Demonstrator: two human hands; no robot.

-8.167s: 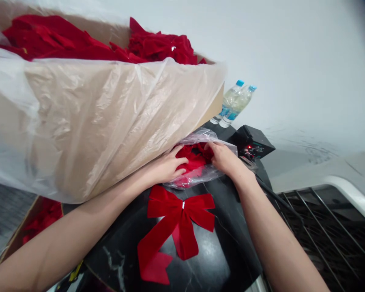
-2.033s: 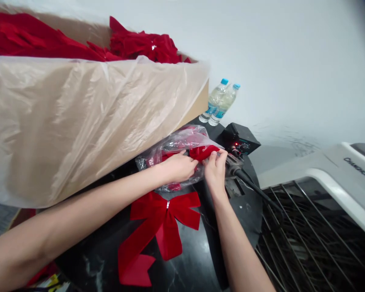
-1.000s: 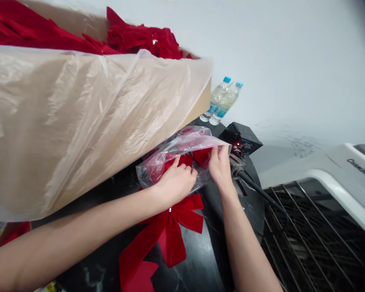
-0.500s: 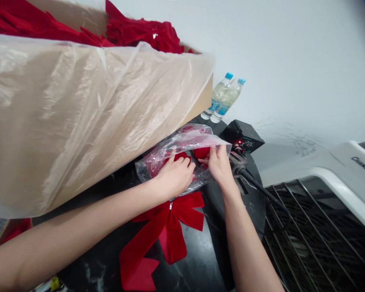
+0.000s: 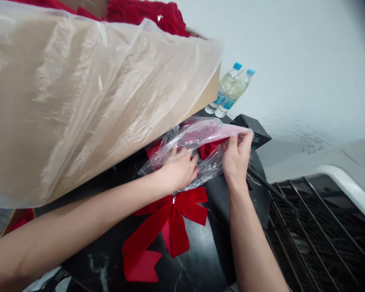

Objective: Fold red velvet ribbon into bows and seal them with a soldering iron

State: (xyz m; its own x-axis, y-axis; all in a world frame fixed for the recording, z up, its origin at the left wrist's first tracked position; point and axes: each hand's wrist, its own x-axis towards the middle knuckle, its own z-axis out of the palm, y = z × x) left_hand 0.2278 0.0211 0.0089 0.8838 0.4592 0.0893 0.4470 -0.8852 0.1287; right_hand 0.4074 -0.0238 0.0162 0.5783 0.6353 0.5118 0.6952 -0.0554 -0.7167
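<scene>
Nearest, just below the grip: a red bow lying flat on a black marbled table, tails toward the wearer. Above it, with the left hand, reaches into the mouth of a clear plastic bag, fingers spread and thumb apart. With the right hand, clamps the bag's raised edge between thumb and fingers. Between the hands, inside the bag: red fabric. Left of the grip, a plastic-draped carton holding red material. Right of it, a black cable and a wire-grilled appliance. Beyond the right hand, a black control box; farther, two capped bottles near a pale wall.
</scene>
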